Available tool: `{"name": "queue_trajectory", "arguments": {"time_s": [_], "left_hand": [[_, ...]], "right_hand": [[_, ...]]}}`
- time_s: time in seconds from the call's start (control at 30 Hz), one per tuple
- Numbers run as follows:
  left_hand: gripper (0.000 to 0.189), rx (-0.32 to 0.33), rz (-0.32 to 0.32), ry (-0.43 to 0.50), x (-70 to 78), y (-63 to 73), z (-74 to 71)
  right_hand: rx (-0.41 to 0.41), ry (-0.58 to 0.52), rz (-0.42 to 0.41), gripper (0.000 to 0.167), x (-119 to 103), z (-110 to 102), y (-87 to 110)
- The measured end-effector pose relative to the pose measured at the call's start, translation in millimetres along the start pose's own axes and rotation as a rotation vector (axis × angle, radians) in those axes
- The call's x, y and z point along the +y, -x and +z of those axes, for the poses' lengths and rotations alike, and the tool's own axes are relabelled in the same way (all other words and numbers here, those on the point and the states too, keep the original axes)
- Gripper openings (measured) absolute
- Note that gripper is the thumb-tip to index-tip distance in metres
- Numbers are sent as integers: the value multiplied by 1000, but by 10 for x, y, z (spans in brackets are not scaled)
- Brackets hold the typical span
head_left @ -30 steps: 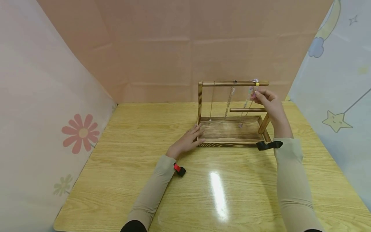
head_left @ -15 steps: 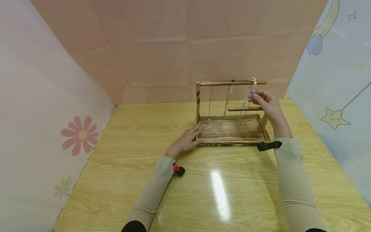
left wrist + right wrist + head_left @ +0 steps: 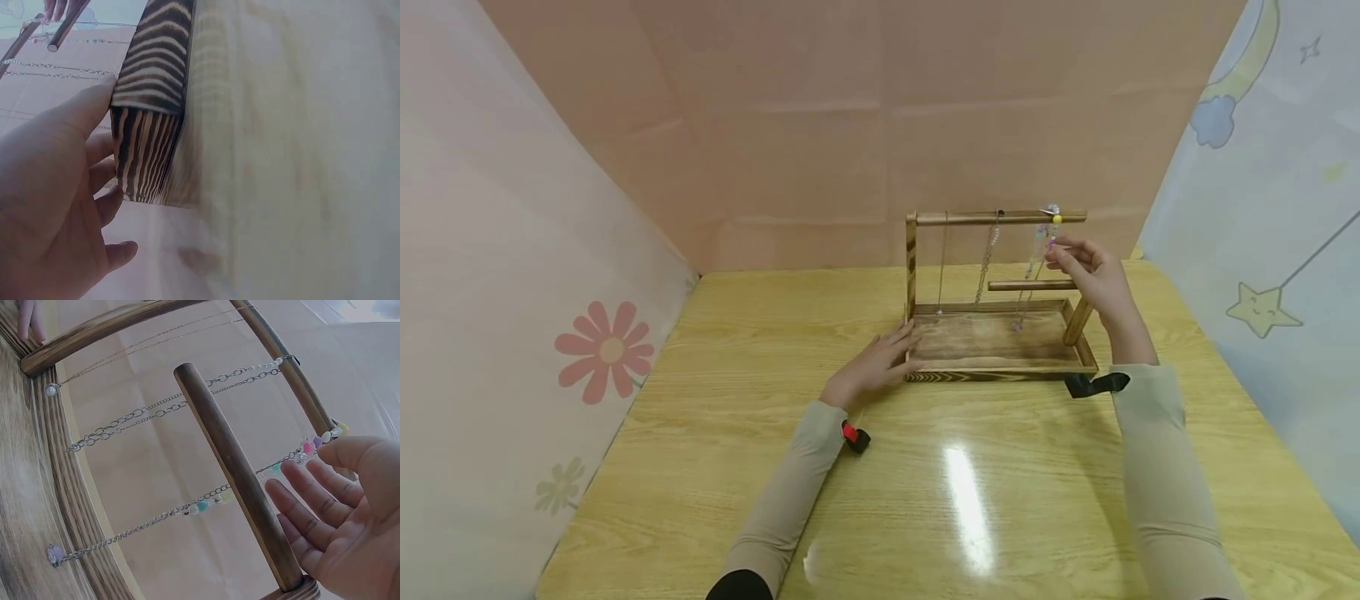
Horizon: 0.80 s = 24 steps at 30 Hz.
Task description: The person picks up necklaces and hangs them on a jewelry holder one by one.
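Note:
A dark-grained wooden jewelry stand (image 3: 1000, 375) has a tray base, a tall upper bar and a shorter lower bar. My left hand (image 3: 874, 364) rests against its left end; in the left wrist view, the fingers touch the striped wood corner (image 3: 150, 119). My right hand (image 3: 1097, 275) is beside a colorful beaded necklace (image 3: 215, 499) at the upper bar's right end. Its fingers are loosely extended, thumb beside the pink and purple beads. Left of it hang a silver chain necklace with pearls (image 3: 137, 415) and a thin chain necklace with a pearl pendant (image 3: 51, 390).
The stand is on a yellow wood-grain table (image 3: 775, 333). A plain pinkish-brown backdrop (image 3: 775, 150) rises behind. Printed sheets flank both sides, with a flower (image 3: 604, 352) at left and a star (image 3: 1262, 310) at right.
My right fingers, earlier pinching the beads, have loosened and drawn slightly away. My left hand stays at the stand's end. The head view has shifted slightly.

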<state>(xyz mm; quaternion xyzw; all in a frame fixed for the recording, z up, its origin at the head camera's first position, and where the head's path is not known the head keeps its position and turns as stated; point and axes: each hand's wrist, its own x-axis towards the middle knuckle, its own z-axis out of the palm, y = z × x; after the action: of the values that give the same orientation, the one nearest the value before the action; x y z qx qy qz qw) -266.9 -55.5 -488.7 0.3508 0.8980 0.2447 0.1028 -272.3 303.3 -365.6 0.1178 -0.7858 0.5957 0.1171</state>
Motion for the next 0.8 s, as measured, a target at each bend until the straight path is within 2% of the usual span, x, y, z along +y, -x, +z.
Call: {"name": "queue_trajectory", "arguments": {"time_s": [0.33,0.5,0.6,0.8], "left_hand": [[63,7,-23,-19,-44,77,-91],[61,32,-3,-49,-78,65,-132],[61,55,1,-64,-89,41,-166],[64,111,0,-123,-96,9,-246]], "right_hand": [[31,143,-10,42,76,28,17],[91,200,-29,43,36,56,21],[158,257,-77,40,18,98,16],[260,380,-246,34,21,213,34]]}}
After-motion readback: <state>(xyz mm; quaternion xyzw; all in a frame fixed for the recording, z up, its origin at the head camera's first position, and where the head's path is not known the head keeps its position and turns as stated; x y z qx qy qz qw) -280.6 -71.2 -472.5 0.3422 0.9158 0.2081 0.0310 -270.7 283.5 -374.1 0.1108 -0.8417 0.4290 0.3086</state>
